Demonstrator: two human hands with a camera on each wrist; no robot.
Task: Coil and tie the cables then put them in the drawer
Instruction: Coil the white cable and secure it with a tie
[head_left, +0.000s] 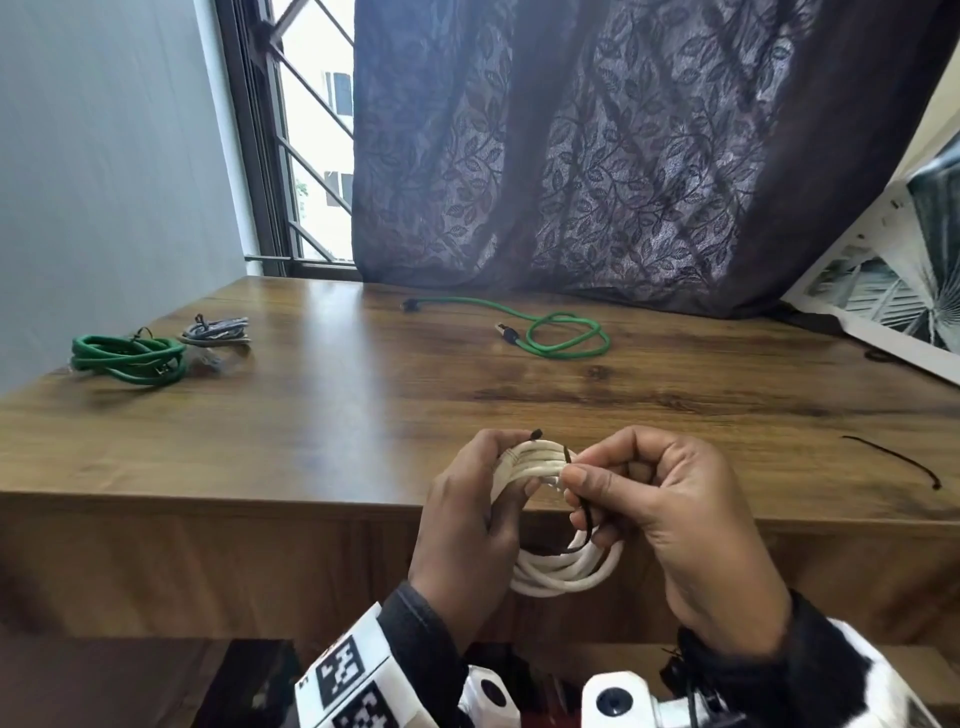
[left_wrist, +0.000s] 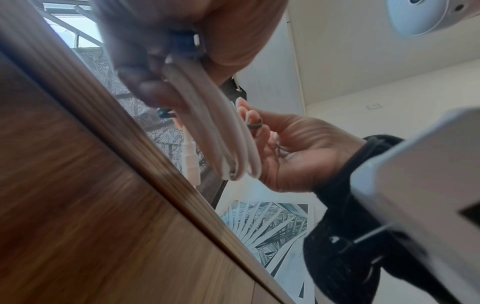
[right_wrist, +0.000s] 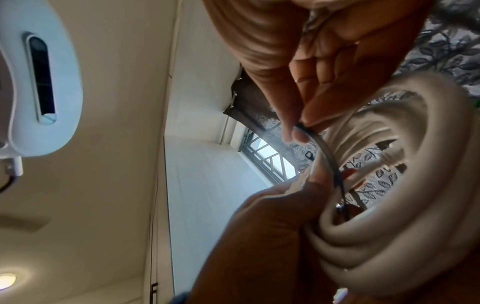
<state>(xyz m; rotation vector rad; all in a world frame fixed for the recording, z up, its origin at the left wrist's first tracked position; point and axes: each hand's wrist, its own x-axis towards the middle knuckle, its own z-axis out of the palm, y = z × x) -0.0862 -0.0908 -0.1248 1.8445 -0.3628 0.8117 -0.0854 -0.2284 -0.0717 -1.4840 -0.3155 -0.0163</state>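
Both hands work at the near edge of the brown wood-grain table (head_left: 363, 405), holding a white cable wound into a flat coil of several loops (head_left: 566, 571). The left hand (head_left: 467, 530) grips the coil's left side, fingers curled round the bundled strands with the thumb across the top; the lower loops hang free below the table's edge. The right hand (head_left: 675, 519) pinches a thin black tie (head_left: 584, 519) between thumb and forefinger, just beside the coil's upper right. The tie crosses over the top strands and its short end sticks up above the left fingers. From the right wrist view the black strip (right_wrist: 330, 156) runs down from the pinching fingertips (right_wrist: 298, 133) through the coil's opening; whether it is already twisted shut seems unlikely, but the blur does not let me tell. The left wrist view shows the white loops (left_wrist: 223, 133) hanging from that hand, with a white plug (left_wrist: 191, 162) dangling behind them.

Far left on the table lie a coiled dark green cable (head_left: 130, 358) and, just beside it, a small coiled grey cable (head_left: 218, 332). Near the patterned dark curtain (head_left: 623, 156) a bright green cable (head_left: 561, 332) lies loosely looped. Another thin black tie (head_left: 893, 457) rests on the right side, well apart from the hands. A white-framed palm-leaf print (head_left: 883, 291) leans at the far right.
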